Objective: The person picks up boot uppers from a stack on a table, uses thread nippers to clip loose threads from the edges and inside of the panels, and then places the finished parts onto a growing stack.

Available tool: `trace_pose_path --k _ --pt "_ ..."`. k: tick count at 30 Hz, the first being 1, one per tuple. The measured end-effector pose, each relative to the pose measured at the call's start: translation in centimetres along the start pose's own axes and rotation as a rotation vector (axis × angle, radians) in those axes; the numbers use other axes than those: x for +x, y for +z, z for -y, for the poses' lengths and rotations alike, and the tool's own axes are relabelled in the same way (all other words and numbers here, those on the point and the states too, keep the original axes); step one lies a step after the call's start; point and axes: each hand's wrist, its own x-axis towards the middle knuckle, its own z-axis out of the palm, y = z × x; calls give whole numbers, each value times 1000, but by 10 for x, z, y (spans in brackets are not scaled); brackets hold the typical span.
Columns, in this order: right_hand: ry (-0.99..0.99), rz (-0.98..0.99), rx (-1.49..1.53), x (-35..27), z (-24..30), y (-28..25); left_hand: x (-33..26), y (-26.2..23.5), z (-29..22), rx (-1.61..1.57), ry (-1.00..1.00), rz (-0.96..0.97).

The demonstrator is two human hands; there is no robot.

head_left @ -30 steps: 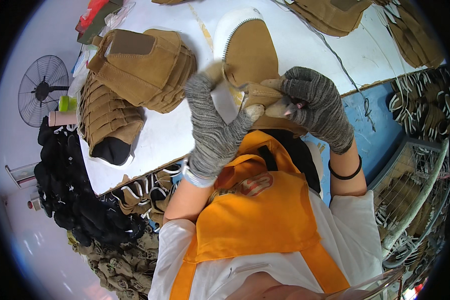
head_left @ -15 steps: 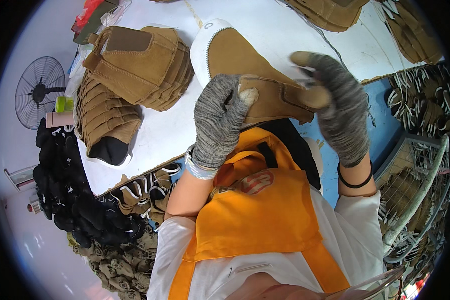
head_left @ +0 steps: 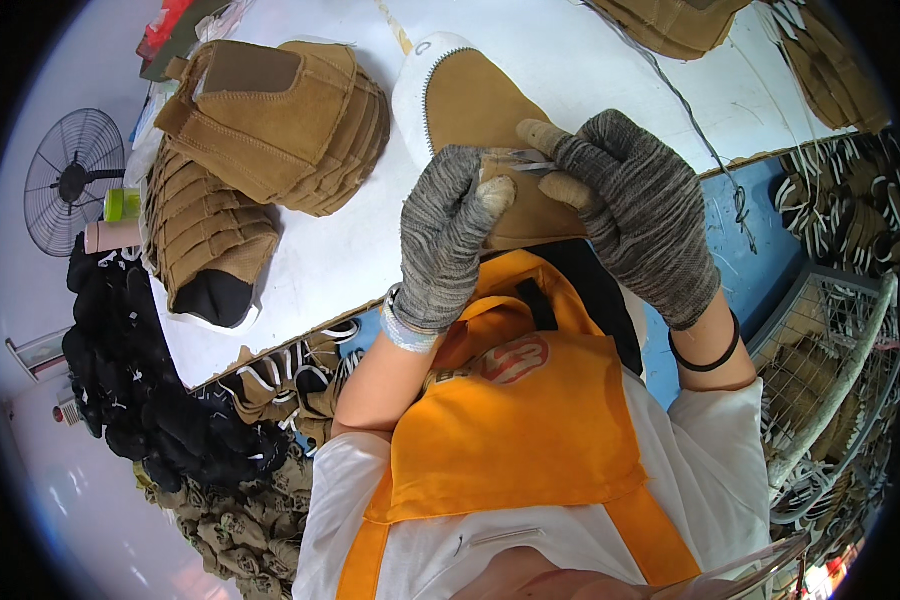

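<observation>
Both my hands wear grey knitted gloves with bare fingertips. My left hand (head_left: 448, 235) is closed on a brown suede boot upper (head_left: 475, 105), thumb on top. The upper's toe part has a white border with dark zigzag stitching and lies toward the table's far side. My right hand (head_left: 642, 205) is closed on small metal thread snips (head_left: 523, 162), whose blades point left at the upper beside my left thumb. The right hand hides part of the upper's right end.
Stacked brown boot uppers (head_left: 270, 120) stand on the white table (head_left: 325, 265) at left. More uppers (head_left: 670, 20) lie at the far edge. A wire basket (head_left: 820, 350) stands at right, a fan (head_left: 73, 182) at far left. Black pieces (head_left: 150, 400) are heaped below it.
My right hand has moved left and in toward the upper, bringing the snips beside my left thumb. My left hand has kept its grip on the upper.
</observation>
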Motion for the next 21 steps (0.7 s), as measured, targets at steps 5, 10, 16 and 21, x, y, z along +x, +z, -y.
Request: trace_pose_path --k 5,10,16,21 --pt "7 -20 52 1 1 1 0 -3 2 45 22 5" --pt "38 -33 171 -3 -5 5 0 -5 12 20 79 6" --pt "5 -25 46 -2 2 1 1 -3 7 98 88 4" --pt "-25 -113 0 -1 1 9 2 -2 2 51 62 27"
